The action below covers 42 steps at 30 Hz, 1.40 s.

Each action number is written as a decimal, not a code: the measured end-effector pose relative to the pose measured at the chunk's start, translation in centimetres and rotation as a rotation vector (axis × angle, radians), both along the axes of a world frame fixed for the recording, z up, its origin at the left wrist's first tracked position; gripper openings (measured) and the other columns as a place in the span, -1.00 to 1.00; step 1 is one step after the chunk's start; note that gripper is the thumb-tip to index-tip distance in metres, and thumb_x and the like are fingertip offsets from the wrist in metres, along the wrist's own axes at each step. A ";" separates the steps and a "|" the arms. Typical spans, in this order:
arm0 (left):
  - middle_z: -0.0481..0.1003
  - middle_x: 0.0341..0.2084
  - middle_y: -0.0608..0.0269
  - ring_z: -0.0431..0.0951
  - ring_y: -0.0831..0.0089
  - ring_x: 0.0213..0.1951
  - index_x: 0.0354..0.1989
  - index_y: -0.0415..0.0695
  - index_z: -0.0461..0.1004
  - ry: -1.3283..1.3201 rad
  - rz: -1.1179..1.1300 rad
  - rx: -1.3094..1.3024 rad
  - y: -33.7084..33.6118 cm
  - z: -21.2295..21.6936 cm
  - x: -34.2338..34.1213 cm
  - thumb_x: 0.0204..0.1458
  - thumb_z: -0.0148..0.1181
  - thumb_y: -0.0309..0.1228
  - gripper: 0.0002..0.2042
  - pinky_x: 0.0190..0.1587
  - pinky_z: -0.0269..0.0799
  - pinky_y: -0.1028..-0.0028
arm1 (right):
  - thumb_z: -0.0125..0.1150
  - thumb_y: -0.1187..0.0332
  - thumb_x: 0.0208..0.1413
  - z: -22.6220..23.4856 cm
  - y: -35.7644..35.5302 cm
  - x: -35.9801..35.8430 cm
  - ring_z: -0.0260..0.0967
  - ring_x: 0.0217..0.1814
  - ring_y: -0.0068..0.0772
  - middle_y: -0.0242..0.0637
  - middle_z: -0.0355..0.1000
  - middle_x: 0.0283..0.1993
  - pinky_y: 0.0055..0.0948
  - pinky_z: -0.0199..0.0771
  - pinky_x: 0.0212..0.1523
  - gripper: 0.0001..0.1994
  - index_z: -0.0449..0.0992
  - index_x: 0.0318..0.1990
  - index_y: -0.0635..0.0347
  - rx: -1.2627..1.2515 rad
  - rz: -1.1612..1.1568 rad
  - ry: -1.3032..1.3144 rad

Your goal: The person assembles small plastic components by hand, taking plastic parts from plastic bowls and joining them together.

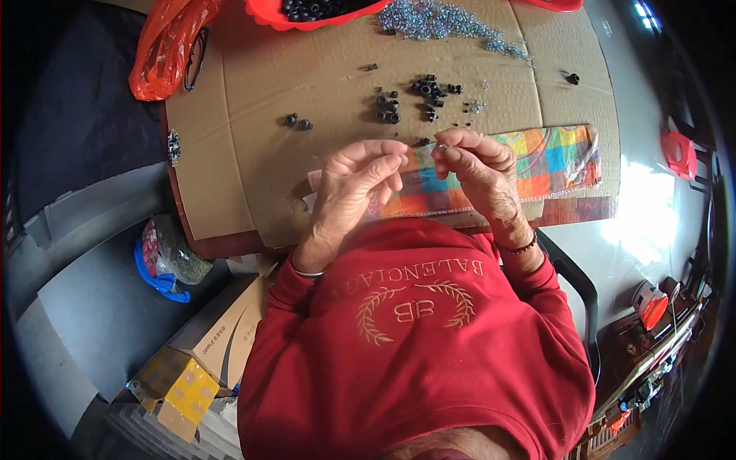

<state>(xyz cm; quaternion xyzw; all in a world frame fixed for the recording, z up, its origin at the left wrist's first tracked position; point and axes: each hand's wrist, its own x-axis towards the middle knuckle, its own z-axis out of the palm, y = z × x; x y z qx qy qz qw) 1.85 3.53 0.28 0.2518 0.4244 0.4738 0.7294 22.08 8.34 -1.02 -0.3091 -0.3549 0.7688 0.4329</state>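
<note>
Above the near edge of the cardboard, my left hand point(354, 182) is closed, thumb pressed to forefinger. Whatever lies in that pinch, if anything, is too small to see. A short gap away, my right hand point(484, 170) pinches a tiny shiny piece point(442, 146) between thumb and forefinger. Beneath both hands stretches a folded checked cloth point(540, 157) in orange, blue and yellow. Just beyond it lie small black plastic parts point(425, 88), some round with a hole. Beside them sit a few small clear, shiny pieces point(477, 106).
Cardboard point(284, 69) covers the table. At its far side are a red bowl point(307, 21) of black parts and a heap of silvery-blue small pieces point(437, 21). An orange plastic bag point(172, 50) hangs at the far left corner. Cardboard boxes point(222, 330) stand lower left.
</note>
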 end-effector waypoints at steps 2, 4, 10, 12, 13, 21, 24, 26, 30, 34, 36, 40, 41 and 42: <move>0.46 -0.31 0.22 0.49 0.53 -0.34 -0.09 -0.31 0.39 -0.003 0.018 0.000 0.0 0.0 0.3 0.04 0.10 -0.49 -0.74 -0.53 0.31 0.70 | 0.13 0.51 0.05 0.2 0.0 -0.1 0.37 -0.37 -0.48 -0.24 0.46 -0.35 -0.51 0.40 -0.34 -0.84 0.45 -0.20 0.33 0.045 0.028 -0.070; 0.46 -0.30 0.21 0.49 0.52 -0.33 -0.06 -0.33 0.37 -0.004 0.037 -0.001 0.0 0.5 0.5 0.05 0.09 -0.48 -0.72 -0.52 0.31 0.69 | 0.13 0.51 0.05 0.7 0.0 -0.2 0.38 -0.36 -0.49 -0.23 0.46 -0.34 -0.51 0.41 -0.34 -0.87 0.47 -0.23 0.33 0.011 0.035 -0.106; 0.47 -0.26 0.12 0.50 0.51 -0.29 0.05 -0.33 0.27 -0.059 0.060 -0.076 -0.4 0.7 0.2 0.08 0.01 -0.51 -0.66 -0.45 0.36 0.67 | 0.13 0.52 0.05 0.0 0.0 -0.4 0.37 -0.38 -0.55 -0.29 0.45 -0.37 -0.58 0.39 -0.36 -0.92 0.47 -0.29 0.31 0.077 -0.005 -0.115; 0.47 -0.22 0.14 0.50 0.45 -0.26 0.00 -0.27 0.33 -0.048 0.023 -0.119 -0.5 0.3 -0.3 0.06 0.06 -0.46 -0.68 -0.44 0.36 0.62 | 0.14 0.54 0.03 -0.1 0.1 -0.6 0.36 -0.39 -0.57 -0.31 0.44 -0.38 -0.59 0.38 -0.37 -0.93 0.46 -0.31 0.29 0.163 -0.042 -0.166; 0.47 -0.22 0.14 0.50 0.45 -0.26 0.00 -0.27 0.33 -0.047 0.025 -0.121 -0.6 -0.2 -0.5 0.06 0.06 -0.46 -0.68 -0.44 0.36 0.62 | 0.15 0.56 0.01 -0.1 0.1 -0.7 0.35 -0.39 -0.59 -0.34 0.43 -0.39 -0.60 0.37 -0.38 -0.94 0.46 -0.33 0.27 0.251 -0.080 -0.217; 0.48 -0.24 0.18 0.49 0.49 -0.26 -0.07 -0.18 0.40 -0.147 0.081 -0.118 -0.8 -0.8 -0.4 0.03 0.11 -0.49 -0.73 -0.44 0.35 0.64 | 0.17 0.58 -0.02 -0.1 -0.4 -0.6 0.36 -0.43 -0.55 -0.29 0.42 -0.41 -0.59 0.39 -0.40 -0.93 0.45 -0.35 0.31 0.123 -0.001 -0.213; 0.48 -0.25 0.19 0.50 0.49 -0.27 -0.07 -0.19 0.40 -0.144 0.093 -0.145 -0.7 -0.7 -0.4 0.02 0.12 -0.51 -0.73 -0.44 0.35 0.64 | 0.14 0.59 0.00 -0.3 -0.3 -0.6 0.38 -0.44 -0.49 -0.21 0.42 -0.39 -0.55 0.43 -0.39 -0.94 0.43 -0.34 0.33 0.028 0.036 -0.044; 0.48 -0.26 0.19 0.50 0.49 -0.28 -0.07 -0.19 0.41 -0.171 0.087 -0.124 -0.9 -0.8 -0.5 0.02 0.12 -0.50 -0.74 -0.44 0.37 0.64 | 0.12 0.58 0.02 -0.3 -0.2 -0.5 0.40 -0.44 -0.46 -0.17 0.42 -0.37 -0.52 0.45 -0.38 -0.94 0.42 -0.32 0.34 -0.045 0.058 0.067; 0.49 -0.28 0.19 0.52 0.49 -0.30 -0.08 -0.18 0.42 -0.307 0.089 -0.058 -1.2 -1.5 -0.7 0.02 0.11 -0.51 -0.74 -0.43 0.40 0.64 | 0.06 0.55 0.06 -0.6 -0.2 -0.7 0.37 -0.43 -0.42 -0.17 0.39 -0.35 -0.49 0.46 -0.35 -0.94 0.38 -0.30 0.32 -0.139 0.093 0.265; 0.49 -0.25 0.16 0.53 0.48 -0.27 -0.08 -0.18 0.42 -0.270 0.072 -0.012 -1.3 -1.3 -0.9 0.04 0.09 -0.50 -0.76 -0.43 0.42 0.64 | 0.06 0.53 0.07 -0.9 -0.3 -0.9 0.32 -0.41 -0.45 -0.21 0.36 -0.36 -0.48 0.42 -0.37 -0.94 0.36 -0.29 0.27 -0.190 0.102 0.344; 0.49 -0.23 0.14 0.53 0.46 -0.25 -0.08 -0.18 0.42 -0.262 0.083 -0.083 -1.2 -0.7 -0.9 0.07 0.06 -0.48 -0.77 -0.42 0.42 0.64 | 0.06 0.53 0.07 -1.1 -0.3 -0.9 0.31 -0.41 -0.46 -0.21 0.36 -0.36 -0.48 0.41 -0.37 -0.94 0.36 -0.29 0.26 -0.212 0.118 0.360; 0.48 -0.20 0.13 0.53 0.44 -0.22 -0.07 -0.17 0.41 -0.292 0.076 -0.065 -1.1 -0.7 -0.8 0.08 0.04 -0.46 -0.77 -0.41 0.43 0.64 | 0.06 0.53 0.06 -1.3 -0.4 -0.9 0.31 -0.40 -0.45 -0.21 0.35 -0.37 -0.47 0.40 -0.38 -0.93 0.36 -0.29 0.27 -0.214 0.110 0.355; 0.48 -0.21 0.14 0.53 0.44 -0.23 -0.06 -0.17 0.41 -0.302 0.078 -0.065 -1.1 -0.8 -0.7 0.08 0.04 -0.46 -0.76 -0.40 0.43 0.65 | 0.06 0.53 0.06 -1.4 -0.4 -0.9 0.31 -0.40 -0.45 -0.21 0.35 -0.37 -0.47 0.40 -0.38 -0.93 0.36 -0.29 0.27 -0.215 0.111 0.356; 0.49 -0.22 0.15 0.53 0.44 -0.23 -0.06 -0.17 0.40 -0.314 0.078 -0.064 -1.1 -0.9 -0.6 0.08 0.05 -0.46 -0.75 -0.40 0.43 0.65 | 0.06 0.54 0.06 -1.5 -0.4 -0.8 0.31 -0.40 -0.45 -0.21 0.35 -0.37 -0.47 0.40 -0.37 -0.93 0.36 -0.29 0.28 -0.205 0.102 0.327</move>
